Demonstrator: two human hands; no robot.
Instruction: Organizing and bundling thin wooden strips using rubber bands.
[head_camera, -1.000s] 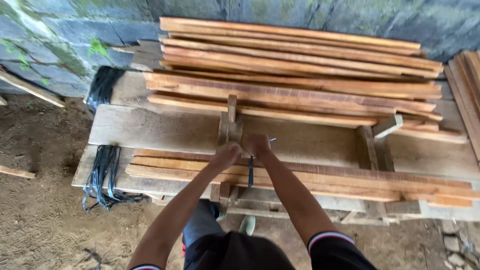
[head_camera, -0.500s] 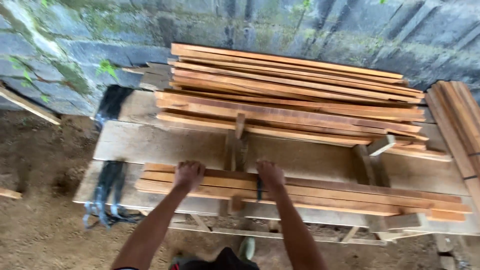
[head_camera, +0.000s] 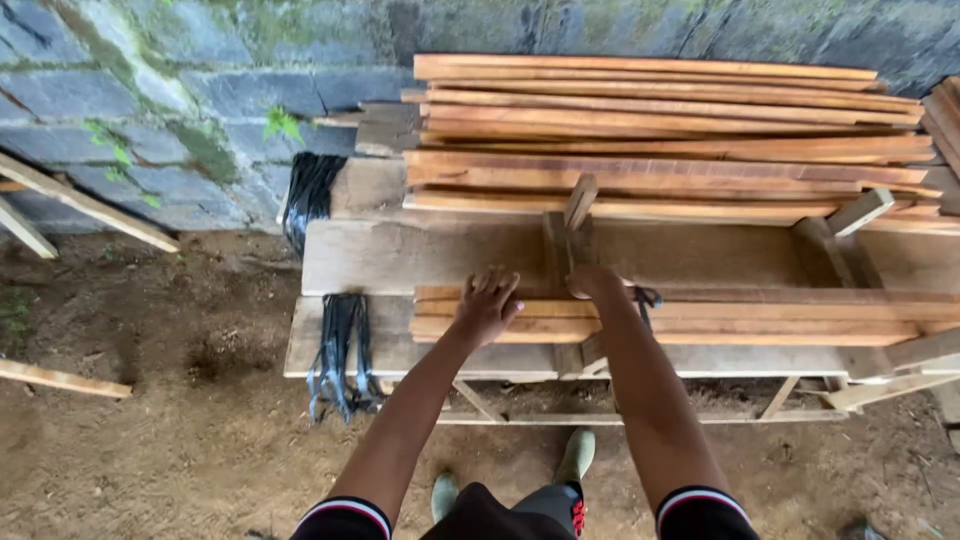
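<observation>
A near bundle of long reddish wood slats (head_camera: 760, 318) lies along the front of a rough plank workbench (head_camera: 400, 255). My left hand (head_camera: 486, 303) rests flat on the bundle's left end with fingers spread. My right hand (head_camera: 594, 281) presses on the top of the bundle at its far edge, next to a dark strap (head_camera: 646, 298) wrapped around the slats. An upright wooden jig post (head_camera: 574, 222) stands just behind my right hand.
A larger stack of slats (head_camera: 660, 130) sits at the back against a mossy stone wall (head_camera: 150, 90). Black strap bundles (head_camera: 340, 350) hang off the bench's left end. Loose boards (head_camera: 70, 195) lean at left. Bare dirt floor lies below.
The view shifted so the bench now sits further right. My hands went from gripping the strap together at the bundle's middle to spreading apart, left palm flat on the bundle's end.
</observation>
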